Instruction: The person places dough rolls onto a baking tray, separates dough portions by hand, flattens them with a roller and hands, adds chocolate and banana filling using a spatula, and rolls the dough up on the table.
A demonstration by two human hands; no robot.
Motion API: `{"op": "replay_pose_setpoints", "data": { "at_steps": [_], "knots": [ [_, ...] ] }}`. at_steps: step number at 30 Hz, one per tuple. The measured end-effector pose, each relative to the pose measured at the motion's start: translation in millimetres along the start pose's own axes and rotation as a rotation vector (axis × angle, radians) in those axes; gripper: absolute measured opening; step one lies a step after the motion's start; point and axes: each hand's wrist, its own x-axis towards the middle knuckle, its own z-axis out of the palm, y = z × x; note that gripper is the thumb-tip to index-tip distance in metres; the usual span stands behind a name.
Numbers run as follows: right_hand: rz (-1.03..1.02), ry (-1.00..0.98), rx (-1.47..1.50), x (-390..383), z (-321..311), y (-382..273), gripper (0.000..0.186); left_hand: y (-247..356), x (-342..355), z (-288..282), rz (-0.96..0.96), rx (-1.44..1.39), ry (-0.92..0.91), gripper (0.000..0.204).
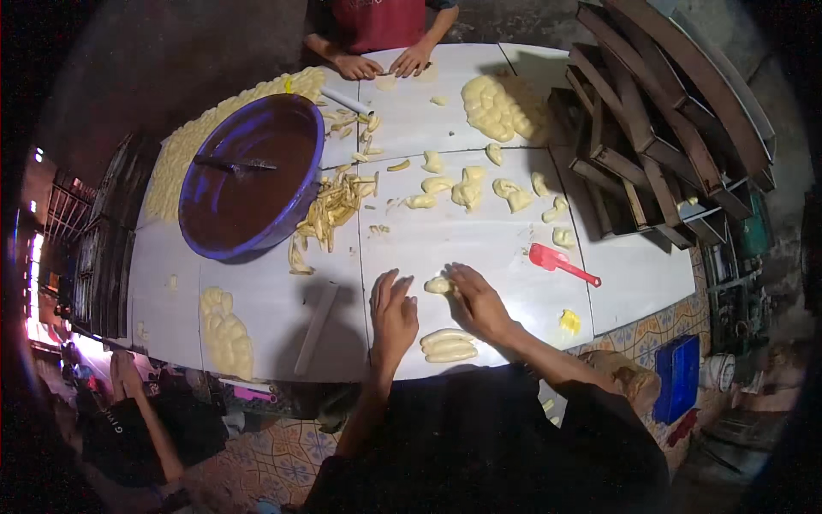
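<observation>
Hand-Shaping a Dough Piece at the Table Edge

Workpiece: one small, rounded, pale-cream dough piece [437,284] rests on the white, smooth-topped table [492,242], between the hands and nearer the right.

Left hand [395,319]: wide, with fingers extended and the palm side turned toward the workpiece. It stands apart from the workpiece and holds nothing.

Right hand [479,301]: fingers close together and slightly bent, at the right side of the workpiece. Contact appears likely; whether the fingers grip it cannot be told.

Step in hand: judged to be positioning or forming a single piece. Three smooth, elongated, pale-cream dough rolls [449,346] lie side by side, nearer the person. Irregular, soft, cream-coloured dough lumps [468,189] lie farther across the table, apparently unshaped.

Next move: if the rolls are the pattern, it calls for flattened fingers, light and even pressure, and a lengthening motion. Excess force could thin the piece unevenly.

Clearance: the red, flat-bladed plastic scraper [562,264] lies to the right, well apart from the workpiece.
</observation>
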Motion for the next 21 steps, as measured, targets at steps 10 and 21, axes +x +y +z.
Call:
{"op": "replay_pose_setpoints", "data": {
  "at_steps": [10,21],
  "knots": [
    [-0.398,-0.303,-0.588,8,-13,18,0.047,44,4,0,0.138,0.211,-0.484,0.091],
    [-0.106,-0.311,-0.379,-7,-21,28,0.053,-101,-100,-65,-0.784,0.805,0.114,0.053]
  ]
}}
